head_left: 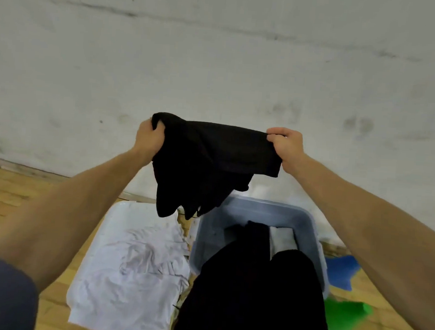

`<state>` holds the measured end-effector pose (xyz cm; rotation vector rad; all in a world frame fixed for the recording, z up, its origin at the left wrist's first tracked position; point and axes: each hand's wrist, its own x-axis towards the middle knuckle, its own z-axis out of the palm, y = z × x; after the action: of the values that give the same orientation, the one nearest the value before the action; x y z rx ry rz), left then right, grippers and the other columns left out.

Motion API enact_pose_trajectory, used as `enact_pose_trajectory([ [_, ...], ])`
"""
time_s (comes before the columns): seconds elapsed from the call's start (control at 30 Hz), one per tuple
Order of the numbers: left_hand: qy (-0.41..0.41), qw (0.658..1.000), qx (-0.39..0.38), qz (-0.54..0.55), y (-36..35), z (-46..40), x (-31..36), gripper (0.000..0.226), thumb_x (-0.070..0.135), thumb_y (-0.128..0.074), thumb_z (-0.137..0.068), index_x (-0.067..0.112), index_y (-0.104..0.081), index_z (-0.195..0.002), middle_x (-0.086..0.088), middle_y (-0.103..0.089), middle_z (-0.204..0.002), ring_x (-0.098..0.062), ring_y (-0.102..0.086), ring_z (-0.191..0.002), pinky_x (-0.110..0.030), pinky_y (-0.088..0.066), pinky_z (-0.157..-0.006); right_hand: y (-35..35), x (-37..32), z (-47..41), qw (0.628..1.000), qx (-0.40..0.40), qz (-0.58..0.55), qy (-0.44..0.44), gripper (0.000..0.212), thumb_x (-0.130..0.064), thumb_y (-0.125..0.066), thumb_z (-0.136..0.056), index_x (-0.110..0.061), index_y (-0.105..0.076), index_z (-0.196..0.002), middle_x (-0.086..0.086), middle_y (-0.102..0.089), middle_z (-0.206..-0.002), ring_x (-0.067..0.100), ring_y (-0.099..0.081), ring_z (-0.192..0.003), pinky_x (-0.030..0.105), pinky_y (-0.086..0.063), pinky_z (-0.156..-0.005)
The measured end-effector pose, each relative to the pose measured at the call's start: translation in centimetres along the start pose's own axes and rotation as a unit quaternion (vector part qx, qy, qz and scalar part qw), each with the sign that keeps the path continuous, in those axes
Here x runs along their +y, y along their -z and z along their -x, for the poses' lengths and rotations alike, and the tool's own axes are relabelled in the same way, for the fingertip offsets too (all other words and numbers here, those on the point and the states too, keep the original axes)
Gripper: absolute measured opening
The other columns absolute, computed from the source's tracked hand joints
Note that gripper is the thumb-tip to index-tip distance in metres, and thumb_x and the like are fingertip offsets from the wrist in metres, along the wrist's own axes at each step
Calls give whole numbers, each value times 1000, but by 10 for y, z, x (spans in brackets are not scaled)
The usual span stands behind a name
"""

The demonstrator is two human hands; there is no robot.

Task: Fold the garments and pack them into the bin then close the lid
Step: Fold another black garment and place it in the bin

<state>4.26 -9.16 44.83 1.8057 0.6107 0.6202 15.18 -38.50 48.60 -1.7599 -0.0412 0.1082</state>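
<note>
1. Left hand and right hand each pinch a top corner of the black garment, stretching it taut in the air, likely to square it for folding.
2. It hangs above the grey bin, which holds folded clothes; the white garment waits beside it.

A black cloth garment hung between the fingers of both hands. Below them, a blue-grey plastic bin stood right of a white lid bearing a crumpled white garment.
</note>
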Motion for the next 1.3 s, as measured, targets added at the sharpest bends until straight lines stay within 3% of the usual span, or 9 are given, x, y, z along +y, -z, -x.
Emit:
enact_pose_trajectory([
  [0.13,-19,999,28,12,-31,-1,46,31,17,-36,-100,8,-56,-121,-2,-60,-111,-19,-58,-101,-33,-49,-90,49,-26,5,990,30,-133,-46,11,-9,-58,-88,-13,-67,-93,5,-62,-93,18,-60,-81,30,-53,-66],
  [0.23,-52,998,-6,25,-46,3,66,24,30,-53,-96,10,-64,-103,2,-66,-94,-16,-64,-90,-26,-51,-75,78,-38,3,954,3,-290,-73,34,0,-37,-89,-6,-58,-114,11,-59,-104,26,-60,-90,38,-55,-76],
  [0.33,-107,992,-48,-48,-54,4,75,29,26,-74,-79,13,-65,-102,4,-68,-95,-10,-64,-85,-24,-50,-72,96,-38,1,991,-17,-128,-19,57,15,-31,-85,-9,-48,-135,12,-56,-116,24,-60,-98,35,-56,-77],
  [0.47,-73,994,-69,-46,-61,0,75,22,6,-60,-81,15,-50,-97,-5,-59,-90,-20,-58,-80,-30,-47,-66,116,-21,-3,980,48,157,110,45,11,-55,-78,-13,-63,-115,6,-66,-100,21,-65,-94,34,-56,-87],
  [0.57,-92,989,-94,-65,-61,-3,76,13,8,-51,-85,14,-58,-93,-5,-64,-90,-22,-61,-82,-34,-50,-70,128,-14,-5,982,119,108,98,17,3,-60,-79,-11,-67,-85,7,-68,-74,22,-69,-67,37,-61,-73],
  [0.73,-87,977,-172,-92,-62,-3,78,23,19,-50,-94,6,-67,-85,-4,-64,-80,-20,-59,-75,-34,-48,-69,140,-14,-2,986,153,54,43,16,-9,-50,-93,-9,-63,-83,9,-61,-68,20,-61,-48,27,-52,-44],
  [1.13,8,963,-252,-98,-49,23,121,31,30,-47,-94,7,-62,-81,-7,-63,-72,-20,-62,-61,-26,-46,-54,151,-24,3,995,36,82,47,28,-24,-47,-98,-14,-52,-72,-3,-49,-73,14,-47,-70,25,-40,-63],
  [1.23,44,966,-244,76,-49,10,157,33,37,-49,-95,11,-63,-81,-4,-65,-68,-14,-63,-48,-20,-46,-45,156,-54,-15,992,94,-47,67,15,-21,-55,-92,-14,-62,-81,0,-61,-78,19,-56,-77,29,-47,-64],
  [1.3,81,921,-269,269,-61,-3,165,39,48,-49,-96,15,-69,-102,-5,-74,-94,-16,-73,-79,-28,-55,-71,159,-72,-26,978,85,-179,63,17,-30,-66,-86,-14,-66,-93,0,-69,-88,18,-63,-86,30,-52,-73],
])
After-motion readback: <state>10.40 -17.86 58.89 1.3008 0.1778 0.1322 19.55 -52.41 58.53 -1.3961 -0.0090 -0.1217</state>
